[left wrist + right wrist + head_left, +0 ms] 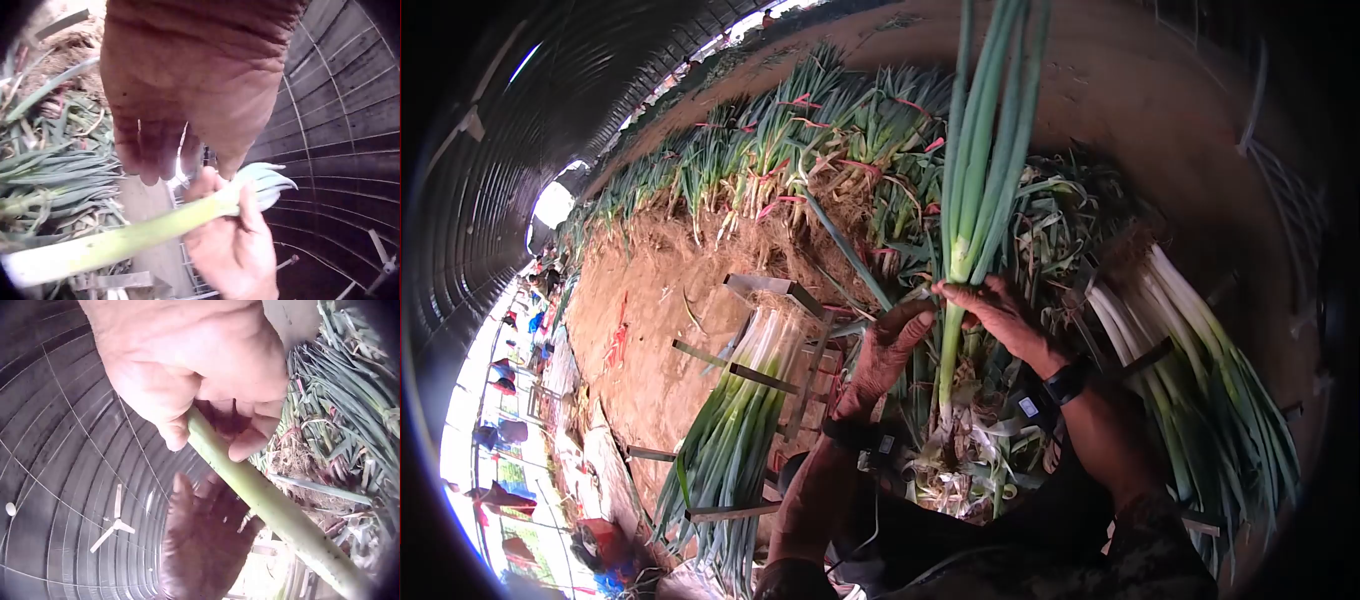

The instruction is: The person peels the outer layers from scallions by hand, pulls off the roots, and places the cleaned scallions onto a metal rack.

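A long green onion [950,360] stands nearly upright in the head view, leaves up and pale stem down. My right hand [1010,322] grips it just below where the leaves fan out; in the right wrist view, thumb and fingers of the right hand [194,375] pinch the stem [269,500]. The left hand [887,355] is beside the stem, a little to its left. Its fingers look extended in the left wrist view, where the left hand [194,81] is above the onion [137,236] and holds nothing; whether its thumb tip touches the stem I cannot tell.
Trimmed onions lie in a metal rack [765,380] at the left and in another bundle [1180,340] at the right. Rows of tied, rooted onions [800,150] are beyond the hands. Peeled leaf scraps [965,465] are heaped below the held stem.
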Action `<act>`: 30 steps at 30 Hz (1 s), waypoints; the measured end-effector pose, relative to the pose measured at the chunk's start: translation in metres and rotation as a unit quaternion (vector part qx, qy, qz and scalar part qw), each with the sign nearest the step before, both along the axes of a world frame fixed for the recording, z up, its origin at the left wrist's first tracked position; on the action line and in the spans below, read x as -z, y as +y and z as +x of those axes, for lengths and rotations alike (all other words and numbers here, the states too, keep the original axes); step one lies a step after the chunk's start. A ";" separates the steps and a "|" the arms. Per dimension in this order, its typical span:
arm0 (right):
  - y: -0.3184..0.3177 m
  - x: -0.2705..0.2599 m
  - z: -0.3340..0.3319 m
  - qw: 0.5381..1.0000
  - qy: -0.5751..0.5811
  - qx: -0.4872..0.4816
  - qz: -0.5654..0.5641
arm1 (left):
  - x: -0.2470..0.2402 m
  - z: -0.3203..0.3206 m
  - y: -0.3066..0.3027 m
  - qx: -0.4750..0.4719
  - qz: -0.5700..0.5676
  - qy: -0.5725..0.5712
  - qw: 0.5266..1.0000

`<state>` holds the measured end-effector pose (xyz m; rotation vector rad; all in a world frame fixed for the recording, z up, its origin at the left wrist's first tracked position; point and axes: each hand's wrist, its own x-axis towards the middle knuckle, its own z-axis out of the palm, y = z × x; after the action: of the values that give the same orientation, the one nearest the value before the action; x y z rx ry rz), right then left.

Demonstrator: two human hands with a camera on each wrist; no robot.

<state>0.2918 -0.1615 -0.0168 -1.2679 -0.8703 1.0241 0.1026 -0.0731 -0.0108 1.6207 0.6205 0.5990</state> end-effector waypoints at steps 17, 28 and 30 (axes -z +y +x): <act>0.027 0.027 -0.058 0.991 0.002 -0.136 -0.013 | -0.002 -0.021 0.016 -0.105 -0.177 -0.181 0.962; -0.010 0.069 -0.072 0.968 0.172 -0.150 -0.105 | -0.005 -0.036 0.042 -0.174 -0.248 -0.237 0.923; -0.028 0.093 -0.061 0.951 -0.014 -0.229 -0.209 | -0.003 -0.046 0.056 -0.152 -0.259 -0.299 0.906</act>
<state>0.2313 -0.1896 -0.1098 -1.4677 -1.0317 1.6284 0.0565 -0.0171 -0.0078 0.7800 0.5108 1.0126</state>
